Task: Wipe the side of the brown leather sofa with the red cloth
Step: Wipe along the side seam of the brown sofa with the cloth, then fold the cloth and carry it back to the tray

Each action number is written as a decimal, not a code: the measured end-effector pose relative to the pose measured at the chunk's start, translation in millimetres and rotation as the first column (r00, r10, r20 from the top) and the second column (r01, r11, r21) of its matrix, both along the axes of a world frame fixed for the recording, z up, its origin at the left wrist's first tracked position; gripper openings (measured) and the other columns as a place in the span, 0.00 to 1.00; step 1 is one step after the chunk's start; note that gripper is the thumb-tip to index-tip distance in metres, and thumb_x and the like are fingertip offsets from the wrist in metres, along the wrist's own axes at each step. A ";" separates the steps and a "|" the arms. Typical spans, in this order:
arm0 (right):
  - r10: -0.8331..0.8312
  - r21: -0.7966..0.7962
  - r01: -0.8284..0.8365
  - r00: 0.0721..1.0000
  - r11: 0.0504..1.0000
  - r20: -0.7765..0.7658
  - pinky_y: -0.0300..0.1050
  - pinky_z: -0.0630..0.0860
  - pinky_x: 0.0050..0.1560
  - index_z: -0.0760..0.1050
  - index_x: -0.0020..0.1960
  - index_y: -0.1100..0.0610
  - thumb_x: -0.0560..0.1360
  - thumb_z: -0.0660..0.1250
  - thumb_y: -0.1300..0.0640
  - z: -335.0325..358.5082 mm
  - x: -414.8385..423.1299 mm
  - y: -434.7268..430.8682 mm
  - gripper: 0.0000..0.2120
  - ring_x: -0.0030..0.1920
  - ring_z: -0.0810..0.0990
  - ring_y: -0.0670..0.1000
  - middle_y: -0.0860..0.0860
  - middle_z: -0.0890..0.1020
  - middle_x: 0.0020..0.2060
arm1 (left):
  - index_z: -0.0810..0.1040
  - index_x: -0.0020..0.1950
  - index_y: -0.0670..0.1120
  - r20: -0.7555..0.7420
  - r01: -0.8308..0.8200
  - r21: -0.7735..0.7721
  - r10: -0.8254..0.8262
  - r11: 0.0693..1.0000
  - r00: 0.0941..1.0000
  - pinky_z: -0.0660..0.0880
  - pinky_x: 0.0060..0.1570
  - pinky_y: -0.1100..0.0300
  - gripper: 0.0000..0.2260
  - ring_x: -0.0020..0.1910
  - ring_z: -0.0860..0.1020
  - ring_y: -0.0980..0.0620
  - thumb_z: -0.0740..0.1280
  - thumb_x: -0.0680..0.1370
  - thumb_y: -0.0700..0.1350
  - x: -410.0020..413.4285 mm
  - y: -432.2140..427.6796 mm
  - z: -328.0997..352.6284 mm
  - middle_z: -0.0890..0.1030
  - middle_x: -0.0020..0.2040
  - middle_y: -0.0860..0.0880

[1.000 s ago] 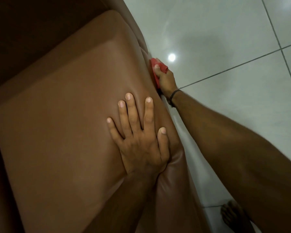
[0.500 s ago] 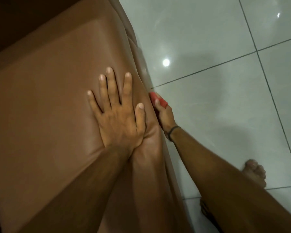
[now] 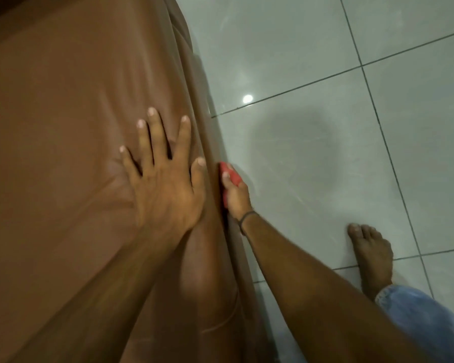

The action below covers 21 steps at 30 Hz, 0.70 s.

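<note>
The brown leather sofa fills the left half of the view, its top surface facing me and its side dropping steeply to the floor. My left hand lies flat on top near the edge, fingers spread, holding nothing. Just over that edge, my right hand presses the red cloth against the sofa's side. Only a small bunched part of the cloth shows above my fingers. A dark band circles my right wrist.
Glossy pale tiles with dark grout lines cover the floor to the right of the sofa. My bare foot stands on them at lower right, with a blue jeans leg above it.
My right hand has slid the red cloth back along the sofa's side towards me. The view has shifted, and my foot and jeans leg have come into sight.
</note>
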State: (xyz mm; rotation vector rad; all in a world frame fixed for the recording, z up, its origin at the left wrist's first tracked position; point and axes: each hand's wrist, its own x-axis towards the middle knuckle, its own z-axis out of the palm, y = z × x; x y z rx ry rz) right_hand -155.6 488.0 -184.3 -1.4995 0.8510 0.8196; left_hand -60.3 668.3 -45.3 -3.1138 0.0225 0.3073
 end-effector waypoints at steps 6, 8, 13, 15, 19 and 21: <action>0.155 -0.612 -0.209 0.978 0.762 -0.141 0.52 0.74 0.74 0.63 0.84 0.56 0.89 0.57 0.58 -39.8 -89.6 -141.5 0.23 0.77 0.75 0.58 0.56 0.73 0.78 | 0.48 0.90 0.52 -0.022 -0.051 0.012 0.051 0.999 0.998 0.45 0.85 0.32 0.29 0.90 0.45 0.42 0.49 0.89 0.54 -58.8 -9.5 9.4 0.45 0.91 0.46; 0.104 -0.594 -0.166 0.985 0.787 -0.138 0.49 0.72 0.77 0.60 0.85 0.54 0.90 0.54 0.56 -20.1 -84.5 -151.8 0.23 0.79 0.73 0.55 0.54 0.71 0.80 | 0.46 0.90 0.51 -0.072 -0.097 -0.001 0.097 0.995 0.993 0.43 0.86 0.33 0.29 0.90 0.43 0.42 0.51 0.89 0.52 -66.2 -18.9 17.9 0.43 0.90 0.45; -0.354 -0.479 0.240 0.921 0.844 -0.162 0.50 0.54 0.88 0.64 0.84 0.66 0.92 0.52 0.54 36.8 -79.5 -191.8 0.25 0.87 0.62 0.59 0.62 0.65 0.86 | 0.56 0.89 0.49 -0.152 -0.277 -0.130 0.257 0.952 0.954 0.42 0.86 0.36 0.33 0.89 0.42 0.39 0.61 0.84 0.40 -68.3 -64.8 38.3 0.44 0.90 0.41; -0.604 -0.475 0.470 0.777 0.744 -0.178 0.51 0.53 0.89 0.62 0.85 0.69 0.92 0.53 0.51 55.1 -78.4 -216.8 0.28 0.89 0.61 0.60 0.64 0.64 0.87 | 0.65 0.86 0.47 -0.135 -0.290 -0.307 0.260 0.907 0.956 0.45 0.87 0.41 0.27 0.90 0.48 0.43 0.61 0.85 0.43 -73.1 -92.2 41.6 0.53 0.89 0.42; -0.774 0.159 0.836 0.547 0.525 -0.320 0.65 0.64 0.87 0.66 0.86 0.59 0.88 0.63 0.46 138.3 -66.6 -199.0 0.31 0.86 0.68 0.66 0.62 0.70 0.84 | 0.77 0.78 0.58 -0.503 -0.433 -0.563 0.124 0.704 0.855 0.65 0.82 0.54 0.19 0.78 0.70 0.63 0.63 0.87 0.55 -69.3 -187.8 41.0 0.77 0.77 0.59; -0.829 0.368 0.879 0.435 0.304 -0.353 0.68 0.78 0.75 0.74 0.81 0.58 0.78 0.71 0.47 175.3 -58.2 -207.6 0.34 0.78 0.76 0.70 0.65 0.79 0.77 | 0.86 0.59 0.68 -0.720 -0.562 -0.575 -0.041 0.595 0.693 0.78 0.67 0.56 0.12 0.59 0.82 0.66 0.63 0.86 0.56 -56.1 -248.4 42.0 0.87 0.57 0.64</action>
